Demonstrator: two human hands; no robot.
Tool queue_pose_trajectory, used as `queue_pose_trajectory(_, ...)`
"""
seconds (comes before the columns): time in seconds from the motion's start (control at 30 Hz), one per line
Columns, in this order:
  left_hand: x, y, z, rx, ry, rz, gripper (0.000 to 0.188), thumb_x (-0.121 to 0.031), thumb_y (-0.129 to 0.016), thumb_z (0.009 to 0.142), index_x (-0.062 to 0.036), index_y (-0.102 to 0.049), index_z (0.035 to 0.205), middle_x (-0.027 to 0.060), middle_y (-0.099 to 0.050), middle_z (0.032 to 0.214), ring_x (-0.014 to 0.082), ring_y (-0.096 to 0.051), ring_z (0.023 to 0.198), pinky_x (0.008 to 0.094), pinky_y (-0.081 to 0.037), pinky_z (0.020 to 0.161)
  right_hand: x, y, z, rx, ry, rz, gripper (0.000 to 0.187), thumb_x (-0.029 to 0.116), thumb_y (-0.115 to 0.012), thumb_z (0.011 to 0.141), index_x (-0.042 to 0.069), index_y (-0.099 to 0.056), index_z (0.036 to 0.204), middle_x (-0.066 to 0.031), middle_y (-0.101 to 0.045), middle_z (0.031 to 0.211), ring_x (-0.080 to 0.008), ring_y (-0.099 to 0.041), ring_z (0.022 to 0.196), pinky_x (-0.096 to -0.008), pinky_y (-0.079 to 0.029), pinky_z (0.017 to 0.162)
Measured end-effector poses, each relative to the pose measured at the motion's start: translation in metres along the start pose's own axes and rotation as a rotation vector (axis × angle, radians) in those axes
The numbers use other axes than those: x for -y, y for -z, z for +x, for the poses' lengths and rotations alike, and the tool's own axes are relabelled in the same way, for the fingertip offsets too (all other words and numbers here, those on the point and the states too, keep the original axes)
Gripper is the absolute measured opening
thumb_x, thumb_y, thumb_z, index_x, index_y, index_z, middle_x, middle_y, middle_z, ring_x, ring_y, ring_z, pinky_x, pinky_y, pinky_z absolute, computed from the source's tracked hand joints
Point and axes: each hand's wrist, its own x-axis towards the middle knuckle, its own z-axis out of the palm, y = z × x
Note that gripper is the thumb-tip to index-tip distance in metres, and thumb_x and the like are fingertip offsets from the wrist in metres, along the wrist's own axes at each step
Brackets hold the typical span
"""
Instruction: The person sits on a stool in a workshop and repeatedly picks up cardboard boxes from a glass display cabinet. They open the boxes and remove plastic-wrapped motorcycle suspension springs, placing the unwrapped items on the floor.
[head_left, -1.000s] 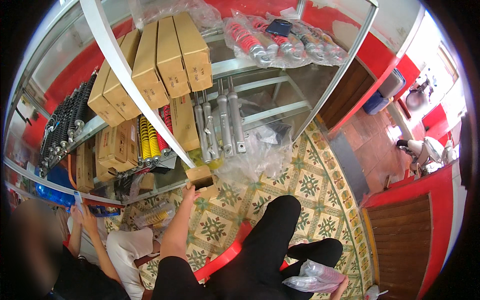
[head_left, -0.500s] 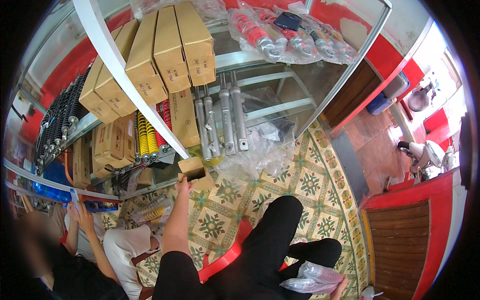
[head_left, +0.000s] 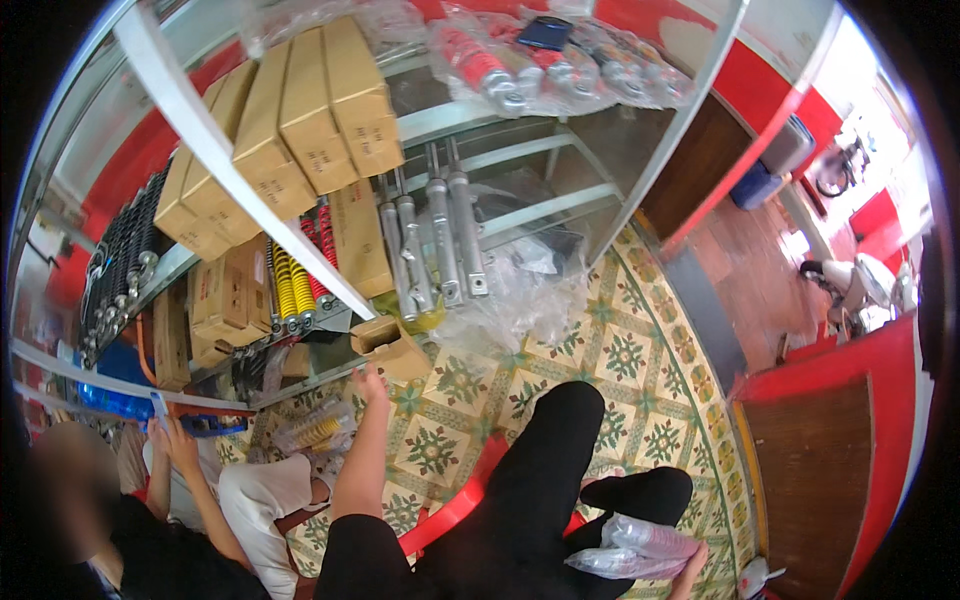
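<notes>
My left hand [head_left: 371, 386] is stretched forward, its fingers apart just below a small open cardboard box [head_left: 400, 357]. The fingers no longer overlap the box's edge, and nothing shows in them. The box stands tilted, flap up, at the foot of the shelf; its inside is dark. At the lower right my right hand [head_left: 688, 575] grips a plastic-wrapped bundle [head_left: 632, 548] beside my knee. Something reddish shows through the clear wrap, perhaps shock absorbers; part of that hand is hidden behind it.
A metal-framed shelf [head_left: 235, 165] holds long cardboard boxes [head_left: 365, 100], silver fork tubes [head_left: 462, 235], yellow springs [head_left: 294, 288] and wrapped red shock absorbers [head_left: 480, 65]. A co-worker [head_left: 170, 545] sits at left holding a phone. Wrapped springs [head_left: 318, 428] lie on the tiles.
My left hand has drawn back slightly from the box's edge, which it was gripping. The box has turned a little. The right hand still holds the wrapped bundle.
</notes>
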Motion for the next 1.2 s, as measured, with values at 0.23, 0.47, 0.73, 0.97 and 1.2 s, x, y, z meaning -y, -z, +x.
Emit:
queue_pose_trajectory(0.23, 0.011, -0.015, -0.092, 0.275, -0.204, 0.118, 0.048, -0.022, -0.059, 0.089, -0.0117, -0.039, 0.132, 0.0047, -0.051, 0.109, 0.0146, -0.052, 0.075, 0.0299, -0.044, 0.061, 0.007, -0.028, -0.001, -0.154, 0.056, -0.243, 0.048, 0.034, -0.047, 0.097, -0.004, -0.054, 0.125, -0.0194, -0.056, 0.125, -0.0280, -0.052, 0.118, -0.0353, -0.037, 0.102)
queue_pose_trajectory(0.47, -0.025, -0.051, -0.378, 1.431, -1.506, 1.230, 0.052, -0.030, -0.068, 0.079, -0.0049, -0.056, 0.122, 0.0147, -0.055, 0.115, 0.0293, -0.056, 0.100, 0.0422, -0.045, 0.086, 0.074, -0.057, -0.017, -0.106, 0.204, -0.254, 0.038, 0.029, -0.049, 0.095, -0.005, -0.060, 0.108, -0.0182, -0.065, 0.104, -0.0268, -0.060, 0.097, -0.0343, -0.044, 0.087)
queue_pose_trajectory(0.73, 0.085, -0.047, -0.527, 2.111, -1.053, 1.251, 0.081, -0.051, -0.060, 0.086, -0.0010, -0.031, 0.144, 0.0226, -0.049, 0.131, 0.0372, -0.049, 0.120, 0.0416, -0.041, 0.101, 0.116, -0.072, -0.023, -0.227, 0.329, -0.270, 0.024, 0.024, -0.056, 0.090, 0.002, -0.063, 0.098, -0.0188, -0.065, 0.081, -0.0276, -0.062, 0.076, -0.0365, -0.048, 0.073)
queue_pose_trajectory(0.97, 0.123, 0.000, -0.582, 1.921, -1.694, 1.284, 0.102, -0.051, -0.078, 0.064, -0.0174, -0.030, 0.147, 0.0269, -0.037, 0.135, 0.0428, -0.042, 0.121, 0.0518, -0.040, 0.095, 0.102, -0.080, -0.019, -0.257, 0.328, -0.089, 0.027, 0.027, -0.061, 0.088, 0.003, -0.064, 0.098, -0.0170, -0.066, 0.082, -0.0255, -0.063, 0.072, -0.0358, -0.049, 0.070)
queue_pose_trajectory(1.2, 0.135, 0.002, -0.588, 1.844, -1.612, 1.333, 0.101, -0.046, -0.080, 0.061, -0.0121, -0.035, 0.144, 0.0228, -0.039, 0.134, 0.0397, -0.046, 0.115, 0.0511, -0.043, 0.088, 0.113, -0.076, -0.025, -0.167, 0.246, 0.167, 0.033, 0.028, -0.046, 0.096, 0.002, -0.065, 0.104, -0.0141, -0.068, 0.087, -0.0246, -0.065, 0.081, -0.0342, -0.048, 0.077)
